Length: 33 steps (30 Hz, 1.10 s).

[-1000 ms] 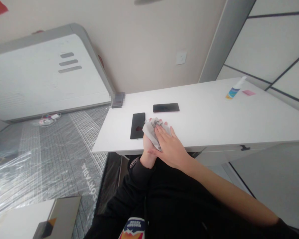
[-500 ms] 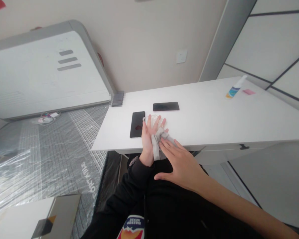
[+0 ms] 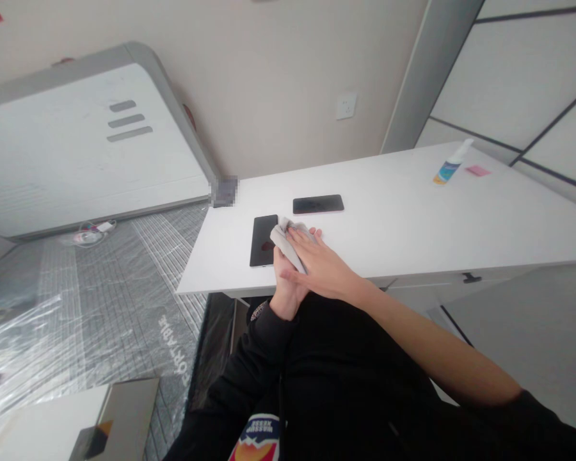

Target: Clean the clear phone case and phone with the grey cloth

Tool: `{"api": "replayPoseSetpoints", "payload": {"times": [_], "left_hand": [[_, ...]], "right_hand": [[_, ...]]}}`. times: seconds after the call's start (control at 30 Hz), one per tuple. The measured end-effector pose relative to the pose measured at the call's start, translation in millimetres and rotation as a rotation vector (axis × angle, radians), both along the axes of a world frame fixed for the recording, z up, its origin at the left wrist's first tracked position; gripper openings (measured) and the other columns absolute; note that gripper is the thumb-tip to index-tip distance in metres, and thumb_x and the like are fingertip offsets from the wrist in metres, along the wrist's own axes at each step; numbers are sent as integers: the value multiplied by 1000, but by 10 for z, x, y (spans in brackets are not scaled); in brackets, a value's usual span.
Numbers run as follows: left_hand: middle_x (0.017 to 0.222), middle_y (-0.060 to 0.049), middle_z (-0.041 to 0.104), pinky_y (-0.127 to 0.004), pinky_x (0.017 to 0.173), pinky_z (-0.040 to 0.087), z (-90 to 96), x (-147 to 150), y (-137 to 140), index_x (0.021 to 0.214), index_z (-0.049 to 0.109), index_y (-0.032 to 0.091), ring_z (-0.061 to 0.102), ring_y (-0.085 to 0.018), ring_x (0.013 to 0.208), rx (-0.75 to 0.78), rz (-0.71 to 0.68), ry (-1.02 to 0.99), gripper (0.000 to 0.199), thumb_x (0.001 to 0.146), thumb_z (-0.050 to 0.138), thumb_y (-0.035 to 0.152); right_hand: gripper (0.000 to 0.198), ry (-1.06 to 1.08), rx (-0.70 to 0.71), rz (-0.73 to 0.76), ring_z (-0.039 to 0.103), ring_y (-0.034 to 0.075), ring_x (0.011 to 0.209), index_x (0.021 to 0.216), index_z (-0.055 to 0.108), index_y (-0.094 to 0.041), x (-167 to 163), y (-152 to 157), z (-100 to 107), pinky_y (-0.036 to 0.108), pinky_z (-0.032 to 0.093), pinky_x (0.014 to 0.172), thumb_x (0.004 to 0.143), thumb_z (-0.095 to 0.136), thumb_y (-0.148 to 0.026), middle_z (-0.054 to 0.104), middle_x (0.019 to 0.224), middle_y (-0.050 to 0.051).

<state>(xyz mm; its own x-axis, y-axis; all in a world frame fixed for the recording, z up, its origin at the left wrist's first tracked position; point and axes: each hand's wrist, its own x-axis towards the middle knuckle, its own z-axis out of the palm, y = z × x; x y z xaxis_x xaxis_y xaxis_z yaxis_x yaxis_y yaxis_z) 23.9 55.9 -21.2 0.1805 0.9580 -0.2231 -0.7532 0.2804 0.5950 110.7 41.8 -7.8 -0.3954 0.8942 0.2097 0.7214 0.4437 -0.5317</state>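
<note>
My left hand is palm up at the desk's front edge, mostly covered. The earlier frame shows a clear phone case over its fingers; cloth and hand hide the case now. My right hand lies over the left, its fingers pressing a grey cloth onto it. Left fingertips poke out just beyond the right hand. Just left of the cloth, a dark-screened phone rests on the white desk, screen up. Behind the hands a second dark phone lies sideways.
At the desk's far right stands a spray bottle beside a pink slip. A blurred dark object sits at the back left corner. A whiteboard leans left, and a box is on the plastic-covered floor.
My right hand has moved up and left with the cloth, from the left palm's heel to its fingers. The clear case, visible before, is now covered.
</note>
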Motion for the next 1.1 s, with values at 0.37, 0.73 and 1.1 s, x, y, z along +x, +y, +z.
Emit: {"api": "replayPoseSetpoints", "payload": {"times": [0.37, 0.73, 1.1], "left_hand": [[117, -8, 74, -38, 109, 52, 72, -19, -62, 122, 72, 21, 69, -24, 121, 8, -88, 27, 39, 107, 43, 43], [114, -1, 71, -24, 86, 54, 48, 62, -64, 136, 63, 34, 67, -15, 95, 293, 208, 304, 44, 94, 73, 34], [71, 7, 56, -18, 61, 42, -29, 37, 18, 117, 69, 25, 50, -8, 61, 304, 46, 327, 34, 85, 81, 22]], "right_hand": [[58, 552, 34, -220, 65, 35, 131, 148, 57, -17, -11, -247, -34, 52, 51, 110, 99, 51, -49, 67, 145, 15], [48, 1204, -56, -535, 71, 30, 115, 125, 64, -25, -52, -458, -174, 42, 61, 92, 102, 41, -60, 76, 111, 10], [69, 645, 107, -225, 15, 26, 164, 169, 22, -23, 125, -374, -143, 50, 24, 132, 108, 30, -55, 19, 178, 6]]}}
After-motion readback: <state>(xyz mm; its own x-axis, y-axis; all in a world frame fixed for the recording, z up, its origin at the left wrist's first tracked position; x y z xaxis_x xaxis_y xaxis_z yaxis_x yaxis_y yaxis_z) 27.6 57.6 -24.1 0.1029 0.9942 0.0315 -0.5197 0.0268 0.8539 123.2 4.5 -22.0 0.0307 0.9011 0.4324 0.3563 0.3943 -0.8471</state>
